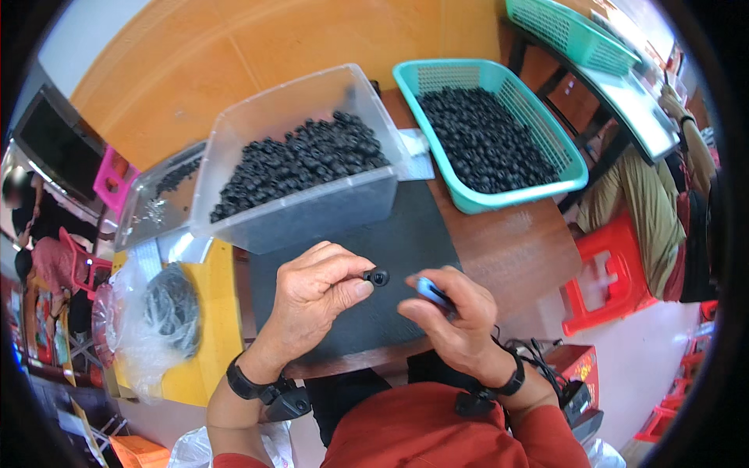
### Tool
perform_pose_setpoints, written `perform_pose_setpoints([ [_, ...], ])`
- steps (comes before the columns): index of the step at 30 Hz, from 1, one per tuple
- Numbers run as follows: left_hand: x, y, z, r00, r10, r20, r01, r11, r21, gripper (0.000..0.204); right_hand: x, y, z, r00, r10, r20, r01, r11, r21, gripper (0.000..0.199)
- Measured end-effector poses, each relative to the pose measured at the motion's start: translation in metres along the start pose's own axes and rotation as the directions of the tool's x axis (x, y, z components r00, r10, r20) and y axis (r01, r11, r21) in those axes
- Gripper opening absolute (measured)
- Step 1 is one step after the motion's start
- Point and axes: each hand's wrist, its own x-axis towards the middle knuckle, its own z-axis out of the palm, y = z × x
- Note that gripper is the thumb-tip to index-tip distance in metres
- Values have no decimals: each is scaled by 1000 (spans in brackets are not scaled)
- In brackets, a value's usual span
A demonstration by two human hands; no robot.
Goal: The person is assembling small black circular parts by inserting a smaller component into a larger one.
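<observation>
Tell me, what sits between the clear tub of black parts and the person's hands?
Only bare dark mat, seen in the head view.

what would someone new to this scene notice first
Probably the clear plastic bin heaped with small black round parts at centre, and the teal mesh basket of the same black pieces to its right. Below them, over a dark mat, the left hand pinches one small black ring-shaped piece while the right hand grips a blue-handled tool.
</observation>
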Motion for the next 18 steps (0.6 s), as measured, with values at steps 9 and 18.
perform_pose_setpoints([
  [9, -21, 3, 49, 990, -134, -43, 118, 954, -274, 24, -19, 6, 1, 999, -2, -43, 2, 1000, 3, 21],
  [18, -40, -9, 68, 907, -420, 27, 306, 614, -727, 28, -29, 8, 6, 993, -112, -33, 109, 991, -74, 22],
])
